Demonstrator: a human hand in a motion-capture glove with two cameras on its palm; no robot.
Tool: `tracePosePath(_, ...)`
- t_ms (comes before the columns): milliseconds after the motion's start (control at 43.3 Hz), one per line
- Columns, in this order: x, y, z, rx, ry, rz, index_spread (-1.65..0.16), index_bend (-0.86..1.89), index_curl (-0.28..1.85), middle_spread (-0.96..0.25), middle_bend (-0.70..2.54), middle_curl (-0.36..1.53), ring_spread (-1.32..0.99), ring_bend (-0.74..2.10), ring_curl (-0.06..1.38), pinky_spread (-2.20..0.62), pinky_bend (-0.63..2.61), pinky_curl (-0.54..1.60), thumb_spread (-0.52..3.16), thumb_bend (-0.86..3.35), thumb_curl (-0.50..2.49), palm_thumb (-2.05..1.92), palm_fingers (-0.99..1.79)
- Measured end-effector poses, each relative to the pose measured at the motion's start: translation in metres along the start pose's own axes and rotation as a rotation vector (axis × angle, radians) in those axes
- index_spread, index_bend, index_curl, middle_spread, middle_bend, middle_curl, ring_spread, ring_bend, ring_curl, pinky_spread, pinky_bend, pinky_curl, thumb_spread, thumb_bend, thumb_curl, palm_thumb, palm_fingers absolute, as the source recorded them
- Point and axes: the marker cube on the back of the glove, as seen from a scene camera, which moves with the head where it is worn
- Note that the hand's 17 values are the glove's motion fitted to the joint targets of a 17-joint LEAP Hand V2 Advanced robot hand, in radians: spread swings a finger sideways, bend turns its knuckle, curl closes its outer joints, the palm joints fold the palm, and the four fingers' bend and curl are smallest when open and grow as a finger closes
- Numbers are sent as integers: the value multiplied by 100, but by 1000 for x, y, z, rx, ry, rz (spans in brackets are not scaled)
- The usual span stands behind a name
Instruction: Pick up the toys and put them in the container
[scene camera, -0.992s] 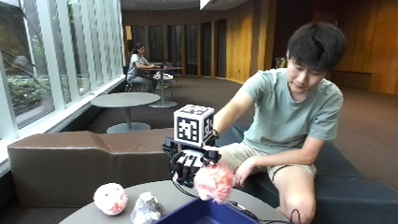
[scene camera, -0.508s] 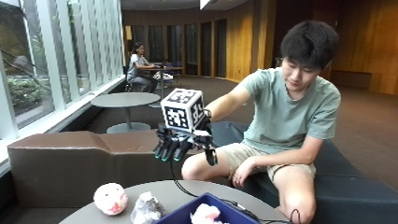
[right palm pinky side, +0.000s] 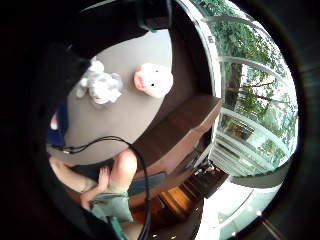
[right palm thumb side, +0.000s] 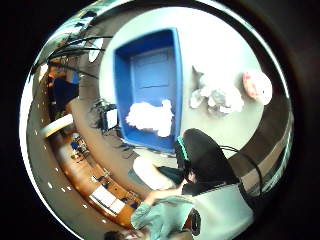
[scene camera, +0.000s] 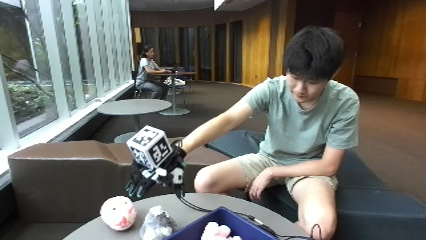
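My gloved right hand (scene camera: 158, 176) hangs above the round grey table (scene camera: 194, 204), fingers pointing down and relaxed, holding nothing. Just below it and to the left, a round pink plush toy (scene camera: 118, 212) (right palm pinky side: 153, 80) (right palm thumb side: 257, 85) lies on the table. Beside the pink one lies a grey-white plush toy (scene camera: 157, 223) (right palm pinky side: 101, 86) (right palm thumb side: 218, 98). The blue container (scene camera: 234, 223) (right palm thumb side: 150, 60) stands to their right at the table's near side. A fluffy white-pink toy (scene camera: 218, 232) (right palm thumb side: 150, 118) lies inside it.
A brown bench (scene camera: 60, 170) runs behind the table on the window side. The person sits on a dark seat (scene camera: 373, 200) to the right, with their knees near the table's edge. A black cable (scene camera: 200, 206) trails across the tabletop.
A second ago my hand held the fluffy toy over the container. It let the toy drop inside, lifted, and has now swung left and down over the two toys on the table.
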Motion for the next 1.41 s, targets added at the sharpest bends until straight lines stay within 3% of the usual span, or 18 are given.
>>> tracePosePath(162,20,-39,99,-48,-68,32,-20,4,19,-4,12,27,1,23,32,6,95,39,127,-2,49,21,-28)
tracePosePath(346,27,-64,173,-86,-56,74,-18,3,15,-1,11,25,2,32,36,5,102,40,128,-1,45,21,-19)
tracePosePath(577,40,-74,194,90,-113,54,-20,27,20,-7,17,26,-15,66,42,-11,101,36,129,2,45,32,35)
tracePosePath(669,37,-76,194,173,-119,69,-21,29,20,-17,41,33,-25,81,45,-21,93,33,134,10,47,46,85)
tracePosePath(692,36,-76,195,180,-122,72,-21,29,20,-19,42,34,-27,81,44,-23,92,32,134,11,48,48,85)
tracePosePath(785,34,-70,203,150,-165,56,-22,39,25,-23,52,40,-32,93,51,-28,92,35,125,14,55,59,109)
tracePosePath(831,33,-63,208,114,-207,40,-22,38,27,-25,53,41,-34,91,52,-29,91,36,125,13,55,59,96)
tracePosePath(923,32,-44,216,61,-295,16,-22,56,35,-27,65,48,-37,98,58,-30,92,38,117,16,62,67,112)
tracePosePath(1108,44,-9,169,77,-255,28,-21,81,48,-30,88,61,-42,105,64,-30,85,39,104,16,72,69,111)
tracePosePath(1408,23,46,-31,333,-133,4,-17,95,62,-28,104,75,-46,115,72,-30,91,44,86,13,85,68,101)
